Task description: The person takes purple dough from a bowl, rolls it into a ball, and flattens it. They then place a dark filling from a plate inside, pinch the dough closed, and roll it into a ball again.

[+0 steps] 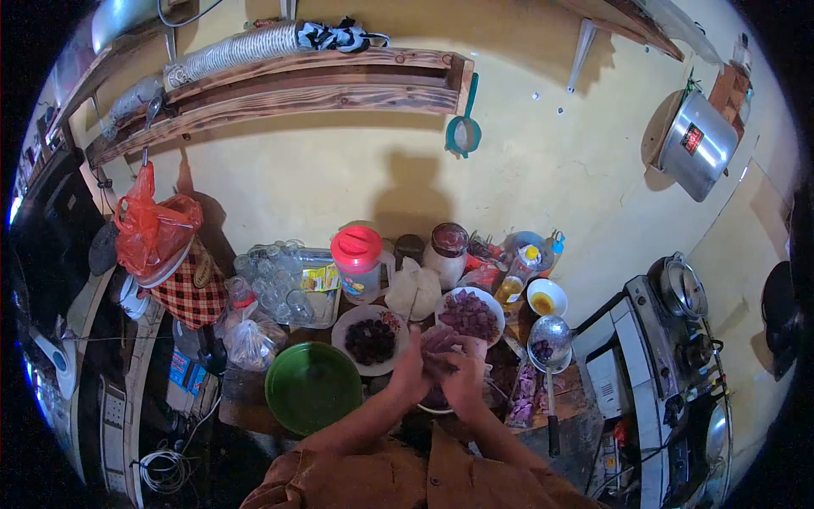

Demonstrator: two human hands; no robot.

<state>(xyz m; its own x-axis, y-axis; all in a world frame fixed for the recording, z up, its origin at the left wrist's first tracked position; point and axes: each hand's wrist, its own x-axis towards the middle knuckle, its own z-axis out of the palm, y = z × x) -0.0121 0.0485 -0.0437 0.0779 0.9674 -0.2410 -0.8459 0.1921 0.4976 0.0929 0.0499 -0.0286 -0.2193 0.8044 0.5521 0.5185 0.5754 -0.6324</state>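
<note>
My left hand (411,373) and my right hand (460,380) meet in front of my chest, fingers pressed together. I cannot tell what is between them. Right behind the fingers shows a pale, purplish mass (448,341). Below the hands, a white bowl (437,411) is mostly hidden by them. To the left, a white plate (346,321) carries several dark purple lumps (370,341). Behind my right hand, another white plate (500,312) is heaped with purple chunks (469,314).
A green basin (314,390) stands left. At right lie a metal ladle (551,339) with dark pieces, purple peelings (523,394) and a small bowl of yellow liquid (547,299). Behind are a red-lidded pitcher (359,263), a jar (448,254) and glasses (275,276). A stove (661,339) is far right.
</note>
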